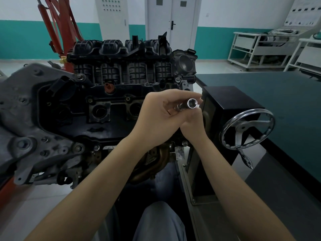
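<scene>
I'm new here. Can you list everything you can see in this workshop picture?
engine: one, black and grey, centre-left
socket tool: one, chrome, in both hands
handwheel: one, chrome, right of the hands
box: one, black, behind the handwheel
table: one, dark green, right
hoist: one, red, back left
double door: one, white, back wall
racks: two, white, back right
left hand: one, grips the socket tool
right hand: one, beneath it, holds the tool too

A dark green table [278, 94] fills the right of the frame. The pale tiled floor [43, 202], seen at lower left, bears a red hoist [57, 32] at upper left and white metal carts [246, 40] at upper right.
</scene>
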`<state>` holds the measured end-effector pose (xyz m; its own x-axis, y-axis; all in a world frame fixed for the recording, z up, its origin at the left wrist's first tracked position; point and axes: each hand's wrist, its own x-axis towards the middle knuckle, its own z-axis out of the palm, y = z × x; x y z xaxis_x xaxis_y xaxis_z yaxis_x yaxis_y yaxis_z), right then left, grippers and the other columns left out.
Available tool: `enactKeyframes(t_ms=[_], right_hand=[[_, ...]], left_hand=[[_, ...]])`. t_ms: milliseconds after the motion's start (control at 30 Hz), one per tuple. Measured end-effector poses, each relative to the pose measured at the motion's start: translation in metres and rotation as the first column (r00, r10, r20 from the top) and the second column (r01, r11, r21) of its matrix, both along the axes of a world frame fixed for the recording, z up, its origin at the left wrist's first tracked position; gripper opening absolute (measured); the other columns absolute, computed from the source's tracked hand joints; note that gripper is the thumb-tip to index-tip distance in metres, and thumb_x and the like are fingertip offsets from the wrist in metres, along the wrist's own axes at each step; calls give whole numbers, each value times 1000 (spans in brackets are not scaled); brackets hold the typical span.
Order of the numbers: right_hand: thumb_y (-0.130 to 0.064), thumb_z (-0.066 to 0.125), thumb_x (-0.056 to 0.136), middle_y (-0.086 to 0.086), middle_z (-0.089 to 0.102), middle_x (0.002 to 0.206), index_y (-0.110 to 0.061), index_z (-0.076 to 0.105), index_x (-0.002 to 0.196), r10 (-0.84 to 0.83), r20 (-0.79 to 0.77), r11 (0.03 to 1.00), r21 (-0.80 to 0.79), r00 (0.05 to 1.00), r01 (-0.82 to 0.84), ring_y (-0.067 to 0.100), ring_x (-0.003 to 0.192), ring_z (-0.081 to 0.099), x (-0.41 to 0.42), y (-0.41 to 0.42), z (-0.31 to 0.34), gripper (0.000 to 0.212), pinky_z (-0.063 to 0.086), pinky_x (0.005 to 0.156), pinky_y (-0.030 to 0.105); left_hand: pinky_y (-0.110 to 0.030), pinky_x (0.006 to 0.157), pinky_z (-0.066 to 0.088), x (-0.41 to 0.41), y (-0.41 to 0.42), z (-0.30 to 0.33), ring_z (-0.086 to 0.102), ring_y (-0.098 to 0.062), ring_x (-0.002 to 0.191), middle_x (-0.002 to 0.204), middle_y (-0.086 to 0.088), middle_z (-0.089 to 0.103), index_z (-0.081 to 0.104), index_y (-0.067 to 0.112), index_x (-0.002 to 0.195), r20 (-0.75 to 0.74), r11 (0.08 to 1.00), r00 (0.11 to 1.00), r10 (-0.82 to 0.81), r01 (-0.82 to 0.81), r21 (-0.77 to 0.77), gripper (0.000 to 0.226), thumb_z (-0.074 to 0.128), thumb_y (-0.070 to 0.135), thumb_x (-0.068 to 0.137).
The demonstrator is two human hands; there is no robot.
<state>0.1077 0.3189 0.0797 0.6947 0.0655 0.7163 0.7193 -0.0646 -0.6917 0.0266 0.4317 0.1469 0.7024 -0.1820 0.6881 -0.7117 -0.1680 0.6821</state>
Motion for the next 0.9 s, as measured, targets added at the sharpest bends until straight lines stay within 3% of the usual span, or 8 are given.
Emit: enactKeyframes(t_ms=[133,267,400,533,667,767,833,900], right_hand=[[-16,57,79,-35,62,74,-43,58,78,27,-29,999,-20,999,-28,-20,77,58,-6,0,5,27,43,66,0],[-28,58,80,-26,67,73,-49,68,76,-1,-6,1000,-3,1000,1,-6,73,63,-4,2,6,24,46,66,11],[-14,57,83,-5,67,82,-14,67,86,-38,38,998,-40,999,40,11,80,66,4,-2,-3,11,54,70,32],[-4,59,82,-30,63,71,-23,61,85,-57,69,997,-47,996,61,-12,73,61,0,-3,0,19,45,64,8],[7,61,77,-44,58,72,-21,64,76,6,77,999,-50,997,-2,-23,70,56,-5,-2,4,28,39,61,-4],[-3,60,80,-28,63,69,-19,64,72,-55,62,997,-48,997,58,-12,71,61,0,-4,1,18,44,62,4],[7,61,82,-3,68,74,-6,68,77,-68,61,995,-63,996,72,9,73,66,4,-6,-3,15,53,63,25],[6,61,82,-9,67,74,-15,67,75,-84,64,993,-75,994,89,5,73,65,5,-6,-4,23,51,62,20]], left_hand=[[-36,88,56,-1,0,1,70,-17,95,97,-9,72,69,4,106,5,997,999,-46,46,66,33,74,-8,76],[-36,85,56,1,-4,-2,70,-13,90,91,-5,73,74,5,97,80,992,989,123,-125,29,26,80,0,73],[-36,91,55,0,-3,-2,70,-15,98,100,-8,73,68,3,111,-2,999,1000,20,-20,-47,32,71,-5,81],[-41,92,54,-2,-1,1,69,-20,102,104,-11,71,64,7,114,6,998,999,-45,45,37,37,69,-9,81],[-34,85,56,-1,-2,-1,69,-12,90,92,-5,73,74,4,98,82,988,990,116,-123,90,26,80,-1,73],[-31,88,56,-2,-4,-1,70,-9,93,96,-3,73,73,6,103,60,990,990,131,-133,40,28,77,0,76],[-34,90,55,-3,-2,0,70,-12,96,98,-5,73,70,6,109,6,999,999,49,-49,-9,31,73,-4,79],[-36,91,55,-3,-1,1,70,-15,97,98,-5,72,66,9,111,-7,1000,1000,-20,21,11,35,71,-6,80]])
